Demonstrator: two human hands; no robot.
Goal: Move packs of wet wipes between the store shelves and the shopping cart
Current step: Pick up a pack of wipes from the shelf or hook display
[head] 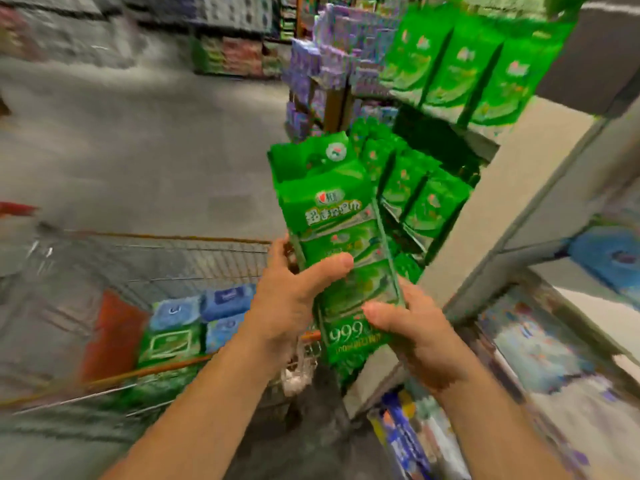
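- We are standing in a store aisle with a grey floor (pixel 145 140); the whole view is blurred.
- On our right the shelves (pixel 512 188) are carrying rows of green packs (pixel 457 64), and purple packs (pixel 332 46) are standing further back.
- Lower on the right, blue packs (pixel 609 258) are lying on another shelf level.
- On our left the wire shopping cart (pixel 194 251) is holding several blue packs (pixel 225 299), one green pack (pixel 169 341) and something red (pixel 110 334) which we cannot identify.
- We are holding a long green bundle of wet wipes (pixel 339 237) upright in the air, between the cart and the shelves, just in front of the green rows.
- Our left hand (pixel 294 296) is gripping the bundle from the left side, with the thumb lying across its front.
- Our right hand (pixel 415 327) is gripping the lower part from the right, with the thumb pressing on the front near the printed "999".
- Both forearms are reaching forward and upward from the bottom of the view.
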